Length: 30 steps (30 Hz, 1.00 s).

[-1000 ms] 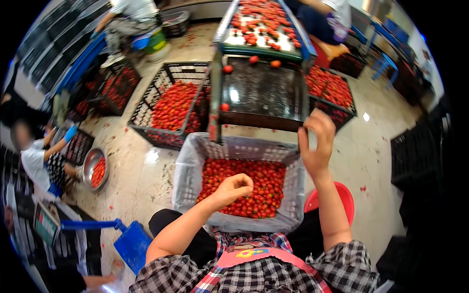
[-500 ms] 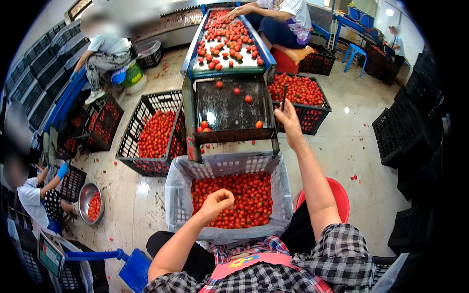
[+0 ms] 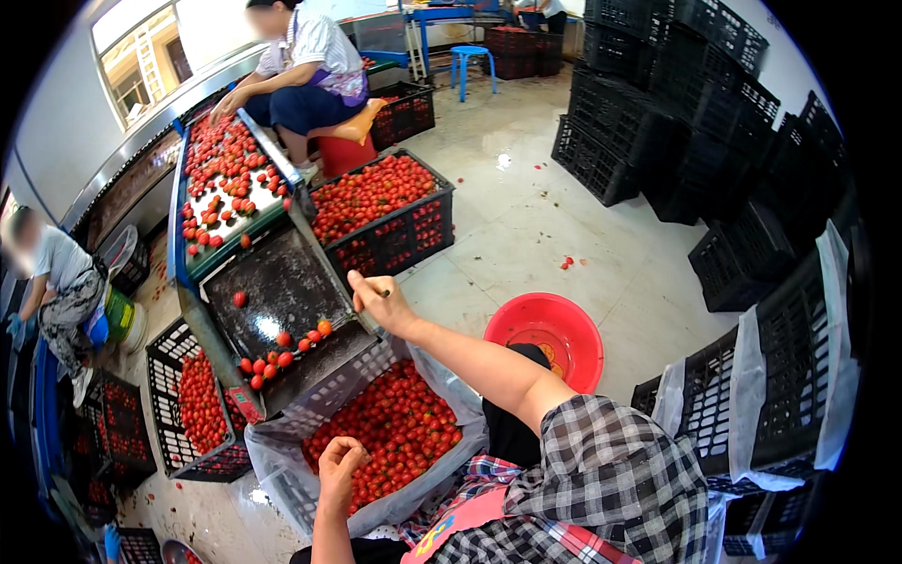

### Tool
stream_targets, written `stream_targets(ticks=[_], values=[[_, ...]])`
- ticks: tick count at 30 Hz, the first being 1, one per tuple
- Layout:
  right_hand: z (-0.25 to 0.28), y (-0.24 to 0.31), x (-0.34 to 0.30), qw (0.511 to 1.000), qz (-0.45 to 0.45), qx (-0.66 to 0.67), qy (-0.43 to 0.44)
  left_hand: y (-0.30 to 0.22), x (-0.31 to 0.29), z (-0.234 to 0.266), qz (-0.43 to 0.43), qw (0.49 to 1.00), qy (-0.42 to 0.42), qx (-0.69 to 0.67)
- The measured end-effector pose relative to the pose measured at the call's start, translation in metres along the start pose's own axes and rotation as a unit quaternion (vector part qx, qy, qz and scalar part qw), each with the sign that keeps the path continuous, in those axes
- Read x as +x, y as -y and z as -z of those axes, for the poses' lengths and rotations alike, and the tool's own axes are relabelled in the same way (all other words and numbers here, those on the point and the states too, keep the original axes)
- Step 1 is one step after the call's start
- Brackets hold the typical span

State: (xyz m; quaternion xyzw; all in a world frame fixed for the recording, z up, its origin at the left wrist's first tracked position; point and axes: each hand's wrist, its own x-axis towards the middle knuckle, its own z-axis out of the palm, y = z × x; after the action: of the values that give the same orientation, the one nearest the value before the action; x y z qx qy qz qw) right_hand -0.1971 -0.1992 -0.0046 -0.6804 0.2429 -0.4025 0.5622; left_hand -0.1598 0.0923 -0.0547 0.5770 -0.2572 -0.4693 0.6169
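My right hand (image 3: 383, 303) is closed around a thin dark stick (image 3: 384, 293), mostly hidden in the fingers, beside the right edge of a black metal chute (image 3: 272, 273). A few red cherry tomatoes (image 3: 285, 358) are gathered at the chute's lower lip. Below it stands a crate lined with translucent plastic (image 3: 282, 484), holding a bed of cherry tomatoes (image 3: 404, 423). Over that bed hovers my left hand (image 3: 342, 461), fingers curled to the thumb; whatever they might hold is hidden. The sorting belt (image 3: 211, 235), carrying more tomatoes, slopes down to the chute.
A person (image 3: 310, 70) sits at the belt, hands among the tomatoes. Full black crates flank it, one on the right (image 3: 395, 226), one on the left (image 3: 178, 461). A red basin (image 3: 573, 329) sits by my right knee. Stacked black crates (image 3: 611, 132) line the right side.
My view has swung right, so belt and chute appear farther left and slanted. More tomatoes have collected at the chute's lower lip. Both hands keep much the same pose.
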Motion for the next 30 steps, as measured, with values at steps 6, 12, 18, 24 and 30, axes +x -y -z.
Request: stream_targets(ticks=[6, 12, 18, 24, 30], values=[[0.011, 0.012, -0.014, 0.999, 0.030, 0.030, 0.030, -0.007, 0.000, -0.009, -0.014, 0.998, -0.069, -0.006], [-0.005, -0.017, -0.011, 0.992, 0.118, -0.006, 0.047, 0.012, 0.014, 0.017, -0.138, 0.976, -0.109, 0.132], [0.010, -0.012, -0.041, 0.998, 0.057, -0.031, 0.005, -0.005, 0.011, 0.011, -0.157, 0.949, -0.184, 0.201], [0.010, -0.010, -0.051, 0.997, 0.063, -0.022, 0.035, -0.042, 0.032, 0.011, -0.286, 0.832, -0.245, 0.407], [0.013, 0.000, -0.051, 0.995, 0.063, -0.032, 0.063, -0.036, 0.104, 0.041, -0.271, 0.714, -0.397, 0.508]])
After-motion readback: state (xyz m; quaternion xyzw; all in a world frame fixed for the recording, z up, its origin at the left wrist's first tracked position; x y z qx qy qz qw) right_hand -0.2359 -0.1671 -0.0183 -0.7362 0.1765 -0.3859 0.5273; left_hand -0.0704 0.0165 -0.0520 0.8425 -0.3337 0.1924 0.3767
